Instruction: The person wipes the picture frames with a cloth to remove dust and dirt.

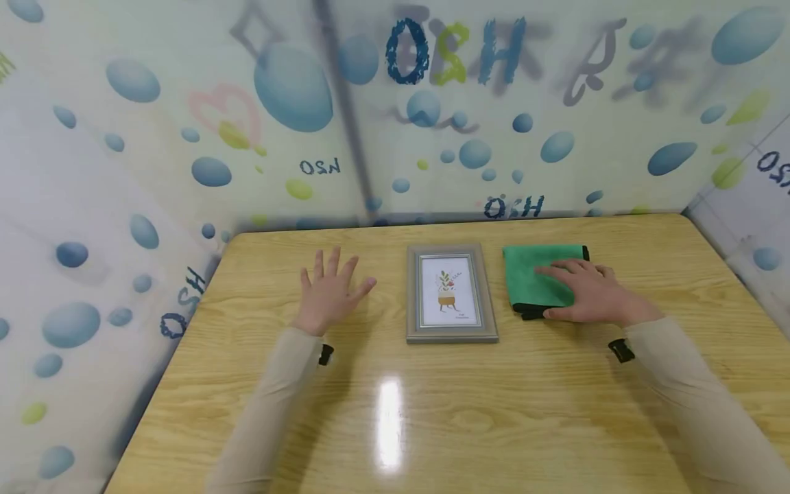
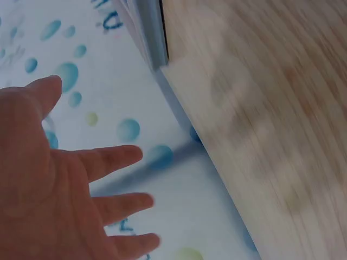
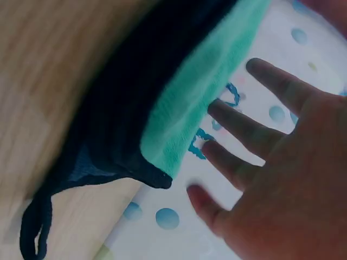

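A folded green cloth (image 1: 524, 274) with black edging lies on the table, right of the picture frame. Over its right part is my right hand (image 1: 595, 291), fingers spread and not curled round it. In the right wrist view the fingertips reach toward the green cloth (image 3: 179, 119), and a black loop hangs at its corner. Left of the picture frame (image 1: 452, 335), my left hand (image 1: 327, 291) is held with fingers spread, holding nothing. The grey frame lies flat between the two hands and shows a drawing of a potted plant. The left wrist view shows the left hand (image 2: 49, 184) above the table.
The wooden table (image 1: 494, 418) carries both things. Behind it stands a pale wall covering (image 1: 382, 158) with blue and green spots and lettering, which also runs along the left and right sides.
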A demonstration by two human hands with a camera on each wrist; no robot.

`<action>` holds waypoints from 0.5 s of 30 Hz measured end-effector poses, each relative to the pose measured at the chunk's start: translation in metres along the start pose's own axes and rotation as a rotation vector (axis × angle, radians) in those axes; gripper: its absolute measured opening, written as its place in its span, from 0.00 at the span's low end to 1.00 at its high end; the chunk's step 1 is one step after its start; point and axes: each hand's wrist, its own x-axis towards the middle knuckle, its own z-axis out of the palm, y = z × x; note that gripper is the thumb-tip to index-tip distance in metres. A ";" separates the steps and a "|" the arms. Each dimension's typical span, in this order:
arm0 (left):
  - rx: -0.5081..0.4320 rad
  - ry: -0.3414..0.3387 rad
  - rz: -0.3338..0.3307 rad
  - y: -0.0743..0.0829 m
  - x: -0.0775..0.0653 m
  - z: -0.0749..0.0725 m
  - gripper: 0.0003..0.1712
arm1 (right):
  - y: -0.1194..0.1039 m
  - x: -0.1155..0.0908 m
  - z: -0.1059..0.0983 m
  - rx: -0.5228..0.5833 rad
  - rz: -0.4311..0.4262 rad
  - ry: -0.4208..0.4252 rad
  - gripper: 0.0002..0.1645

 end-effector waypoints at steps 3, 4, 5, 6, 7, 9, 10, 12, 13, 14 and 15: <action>0.014 -0.024 0.035 0.016 0.002 0.007 0.43 | -0.002 -0.002 0.006 0.005 -0.023 -0.020 0.46; 0.013 -0.034 0.049 0.021 0.004 0.009 0.42 | -0.003 -0.003 0.007 0.011 -0.025 -0.021 0.46; 0.015 -0.040 0.064 0.025 0.005 0.012 0.42 | -0.003 -0.002 0.009 0.013 -0.028 -0.020 0.45; 0.014 -0.044 0.078 0.030 0.007 0.014 0.41 | -0.005 -0.002 0.009 0.015 -0.030 -0.019 0.45; 0.015 -0.046 0.090 0.034 0.009 0.016 0.40 | -0.006 -0.001 0.010 0.014 -0.031 -0.014 0.44; 0.030 -0.044 0.113 0.042 0.013 0.019 0.38 | -0.008 0.002 0.011 0.011 -0.025 -0.014 0.45; 0.039 -0.044 0.121 0.045 0.015 0.021 0.36 | -0.009 0.004 0.011 0.011 -0.019 -0.019 0.46; 0.057 -0.039 0.127 0.051 0.019 0.025 0.34 | -0.011 0.008 0.011 0.000 -0.010 -0.032 0.47; 0.058 -0.035 0.131 0.054 0.021 0.027 0.32 | -0.012 0.010 0.011 -0.001 -0.004 -0.041 0.48; 0.050 -0.034 0.136 0.056 0.024 0.029 0.29 | -0.013 0.011 0.011 -0.003 0.001 -0.051 0.48; 0.033 -0.035 0.136 0.058 0.027 0.031 0.25 | -0.015 0.012 0.010 -0.006 0.005 -0.061 0.49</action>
